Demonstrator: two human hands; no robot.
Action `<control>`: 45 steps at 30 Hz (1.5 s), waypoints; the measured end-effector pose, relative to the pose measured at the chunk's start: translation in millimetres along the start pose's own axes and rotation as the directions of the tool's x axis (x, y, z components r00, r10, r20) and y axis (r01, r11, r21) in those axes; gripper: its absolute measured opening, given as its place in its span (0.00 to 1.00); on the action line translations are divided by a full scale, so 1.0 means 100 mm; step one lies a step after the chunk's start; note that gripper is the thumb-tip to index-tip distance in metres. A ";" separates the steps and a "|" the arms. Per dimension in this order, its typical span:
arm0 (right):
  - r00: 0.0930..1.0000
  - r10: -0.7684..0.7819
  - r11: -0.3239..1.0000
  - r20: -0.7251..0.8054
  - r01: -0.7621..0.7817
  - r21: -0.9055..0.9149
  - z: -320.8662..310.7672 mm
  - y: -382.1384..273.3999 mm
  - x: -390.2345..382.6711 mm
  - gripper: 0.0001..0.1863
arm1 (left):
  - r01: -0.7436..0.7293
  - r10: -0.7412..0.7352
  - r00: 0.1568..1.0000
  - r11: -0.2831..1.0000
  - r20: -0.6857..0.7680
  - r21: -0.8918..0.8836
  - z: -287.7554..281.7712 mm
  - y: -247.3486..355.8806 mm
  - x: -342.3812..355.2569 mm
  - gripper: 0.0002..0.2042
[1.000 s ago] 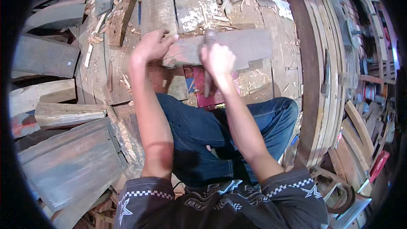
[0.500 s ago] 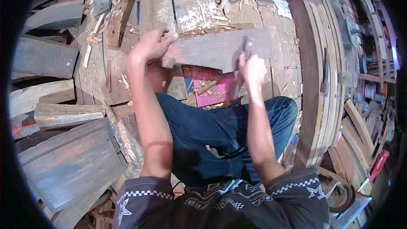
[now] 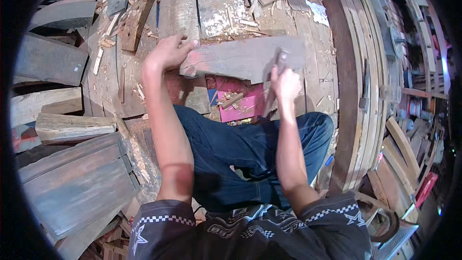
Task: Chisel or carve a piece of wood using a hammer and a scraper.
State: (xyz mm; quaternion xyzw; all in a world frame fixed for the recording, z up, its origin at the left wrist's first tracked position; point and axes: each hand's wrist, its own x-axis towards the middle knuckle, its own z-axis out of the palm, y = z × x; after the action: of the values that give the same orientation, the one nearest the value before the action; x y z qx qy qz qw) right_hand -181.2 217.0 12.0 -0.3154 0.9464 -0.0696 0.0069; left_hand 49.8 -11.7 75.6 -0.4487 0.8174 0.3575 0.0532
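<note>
Head view, the only one. Grey board (image 3: 231, 58) lies crosswise in front of my bent knees, on the plank floor (image 3: 313, 84). Left hand (image 3: 169, 55) is at the board's left end: wrist bent, fingers half curled, thumb out toward the far edge. Can't tell whether it's clasping the wood or just resting there; contact side is hidden.

Right hand (image 3: 287, 84) is clenched round a long tool (image 3: 282, 57), held slantwise over the right part of the board, lighter end pointing away from me, other end down toward my knee. Too blurred to name the type, or to say if it touches the wood.

Status: near edge of the board is uneven, slanting toward me and then stepping near the tool, so I'd judge some shaping is done there. Far edge looks fairly straight. Face is rough grey with a reddish patch at the left end; no fresh pale surface that I can make out, so I'd call the finish not done. Can't put a figure on what's left.

Pink sheet (image 3: 245, 110) sits between board and knees, small offcut (image 3: 233, 101) and chips on it. More chips beyond the far edge.
</note>
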 end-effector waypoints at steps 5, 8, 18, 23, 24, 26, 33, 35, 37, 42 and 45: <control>0.931 -0.364 0.908 0.008 0.353 0.224 0.04 -0.77 -0.35 0.22 | -0.001 0.004 0.999 0.997 0.038 -0.079 -0.01 -0.06 0.01 0.29; 0.954 -0.293 0.938 0.065 0.274 0.211 -0.03 -0.62 -0.27 0.23 | 0.062 -0.061 0.998 0.995 0.015 -0.080 -0.06 -0.11 -0.07 0.29; 1.000 -0.015 0.998 -0.023 0.013 -0.065 0.04 0.00 0.02 0.25 | -0.011 0.011 1.000 0.994 0.003 -0.107 0.02 -0.15 0.01 0.31; 0.957 -0.281 0.956 0.067 0.273 0.111 -0.03 -0.78 -0.16 0.23 | 0.055 -0.051 0.998 0.995 0.045 -0.080 -0.01 -0.11 0.01 0.30; 0.944 -0.323 0.933 0.065 0.305 0.191 -0.05 -0.91 -0.20 0.23 | 0.052 -0.049 0.998 0.995 0.037 -0.089 -0.02 -0.11 -0.01 0.30; 0.931 -0.361 0.903 0.056 0.334 0.272 0.01 -0.97 -0.21 0.25 | 0.034 -0.034 0.999 0.998 0.004 -0.047 -0.03 -0.07 0.01 0.28; 0.992 0.056 0.996 0.113 -0.063 0.065 -0.10 -0.02 0.26 0.28 | 0.069 -0.068 0.998 0.990 0.016 -0.120 -0.05 -0.09 -0.07 0.29; 0.991 0.080 0.995 0.106 -0.086 0.048 -0.14 -0.02 0.33 0.28 | 0.046 -0.045 0.999 0.994 0.016 -0.095 -0.05 -0.11 -0.05 0.30; 0.973 0.090 0.993 0.214 -0.105 0.058 -0.15 -0.27 0.32 0.33 | 0.029 -0.029 1.000 0.998 0.002 -0.048 -0.05 -0.06 -0.03 0.31; 0.892 -0.381 0.915 0.243 0.327 0.235 -0.03 -1.28 0.02 0.24 | 0.054 -0.052 0.999 0.990 0.015 -0.132 -0.01 -0.13 0.01 0.31; 0.870 -0.409 0.905 0.275 0.347 0.247 -0.02 -1.21 0.16 0.24 | 0.073 -0.072 0.997 0.990 0.015 -0.122 -0.03 -0.16 -0.03 0.31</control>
State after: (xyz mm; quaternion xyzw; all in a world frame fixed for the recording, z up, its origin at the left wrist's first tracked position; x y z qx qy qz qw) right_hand -121.7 112.1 31.0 -0.5000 0.8411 -0.1072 0.1765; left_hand 64.4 -16.7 70.5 -0.4785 0.7768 0.4072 0.0430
